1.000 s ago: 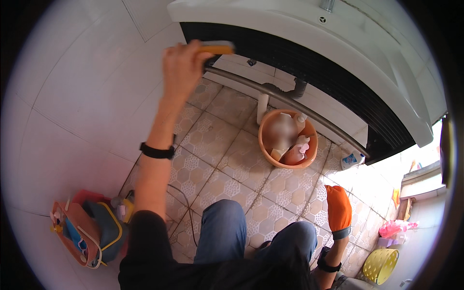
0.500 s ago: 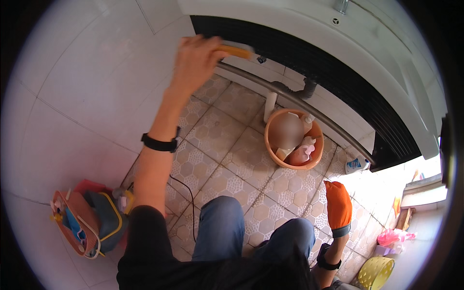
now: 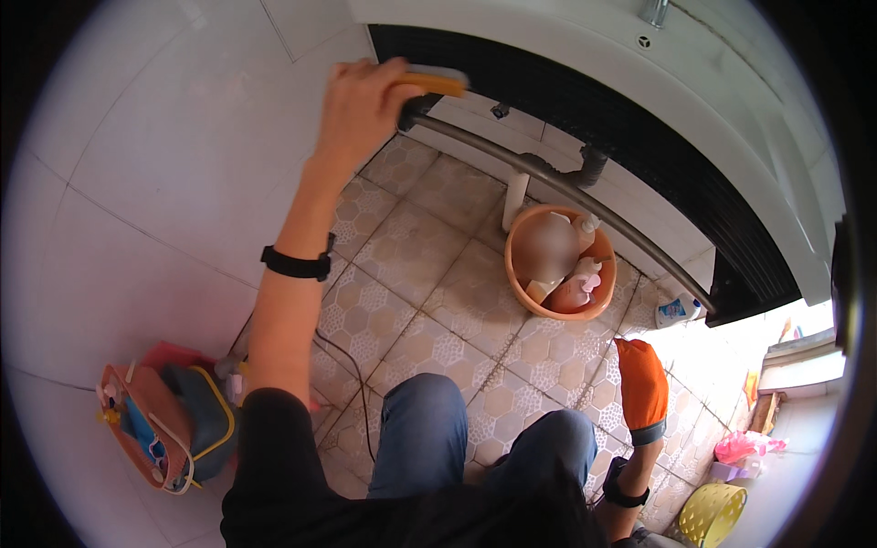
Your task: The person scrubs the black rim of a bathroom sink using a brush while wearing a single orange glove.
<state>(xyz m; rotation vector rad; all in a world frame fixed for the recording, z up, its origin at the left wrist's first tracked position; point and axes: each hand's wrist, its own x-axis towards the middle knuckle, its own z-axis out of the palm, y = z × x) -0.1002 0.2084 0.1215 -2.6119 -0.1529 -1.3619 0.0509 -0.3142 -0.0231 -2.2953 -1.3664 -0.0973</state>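
Left hand [image 3: 361, 105]: grips yellow block [image 3: 434, 85] at one end, rest jutting rightward, probably for reach.
Right hand [image 3: 644, 388]: orange mitt [image 3: 643, 379] hides whether fingers curl.

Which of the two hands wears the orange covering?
The right hand: an orange covering encloses it, while the left hand is bare, gripping a yellow-orange block.

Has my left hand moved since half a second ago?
Yes: your left hand is slightly farther left, judged against the small dark wall fitting.
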